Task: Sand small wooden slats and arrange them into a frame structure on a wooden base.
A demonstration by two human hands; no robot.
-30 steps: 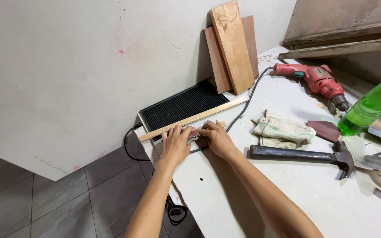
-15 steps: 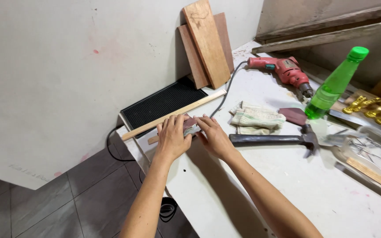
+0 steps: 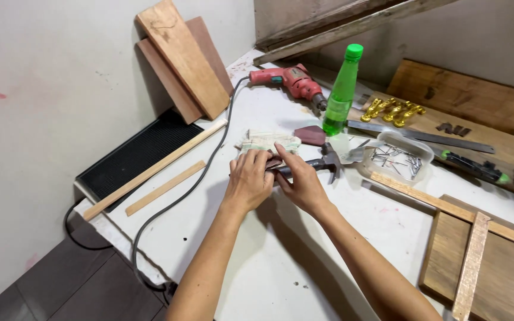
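My left hand (image 3: 250, 180) and my right hand (image 3: 300, 180) meet over the middle of the white table (image 3: 269, 261). Between their fingertips they pinch a small folded dark red piece of sandpaper (image 3: 274, 161). Just beyond the fingers lies a hammer (image 3: 330, 161), its handle mostly hidden under my hands. A striped cloth (image 3: 263, 141) lies right behind them. A short wooden strip (image 3: 165, 188) rests alone on the table to the left, beside a longer strip (image 3: 156, 169) and a black ribbed mat (image 3: 132, 156).
A red drill (image 3: 290, 78), its grey cable (image 3: 191, 189), a green bottle (image 3: 341, 89), a clear tub of nails (image 3: 401, 157), gold fittings (image 3: 394, 110) and a metal ruler (image 3: 423, 137) lie behind. Boards (image 3: 182, 59) lean on the wall. A wooden panel (image 3: 501, 267) sits at right.
My hands have left the short wooden strip by the black mat and moved right with the sandpaper, over the hammer handle. The view has swung right too.
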